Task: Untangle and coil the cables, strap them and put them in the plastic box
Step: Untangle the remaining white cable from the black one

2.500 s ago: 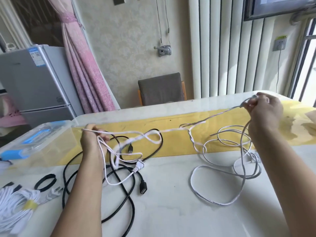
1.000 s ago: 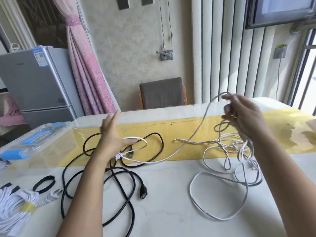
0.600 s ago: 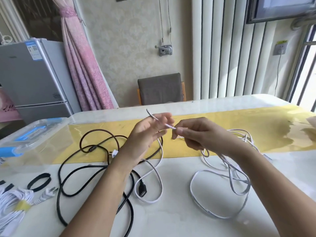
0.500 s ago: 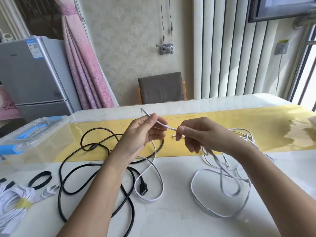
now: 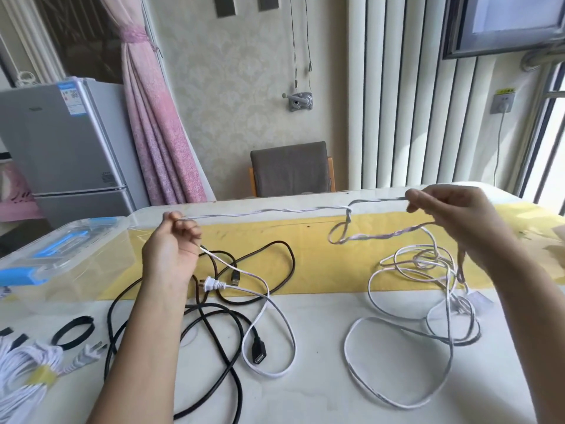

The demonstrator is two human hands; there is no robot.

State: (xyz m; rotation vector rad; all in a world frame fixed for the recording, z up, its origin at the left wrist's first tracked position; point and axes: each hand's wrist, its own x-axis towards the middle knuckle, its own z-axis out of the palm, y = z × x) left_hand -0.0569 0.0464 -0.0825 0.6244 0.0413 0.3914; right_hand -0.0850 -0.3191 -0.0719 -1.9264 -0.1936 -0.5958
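A white flat cable [image 5: 269,212] is stretched in the air between my hands. My left hand [image 5: 172,249] grips it at centre left, and its plug end [image 5: 211,284] trails down onto the table in a loop. My right hand [image 5: 449,214] pinches the cable at the right, beside a small knot [image 5: 348,214]. The rest of the white cable lies in tangled loops [image 5: 422,295] under my right hand. A black USB cable [image 5: 226,319] sprawls loose below my left hand. The clear plastic box [image 5: 58,255] with blue clips stands at the far left.
A strapped white cable bundle [image 5: 24,368] lies at the bottom left, with a black strap ring [image 5: 72,330] beside it. A yellow runner [image 5: 308,249] crosses the white table. A chair [image 5: 290,169] stands behind the far edge, a fridge [image 5: 61,142] at left.
My hands were close together at the table's centre half a second ago. They have pulled apart, left hand leftward and right hand rightward, drawing the white cable taut between them.
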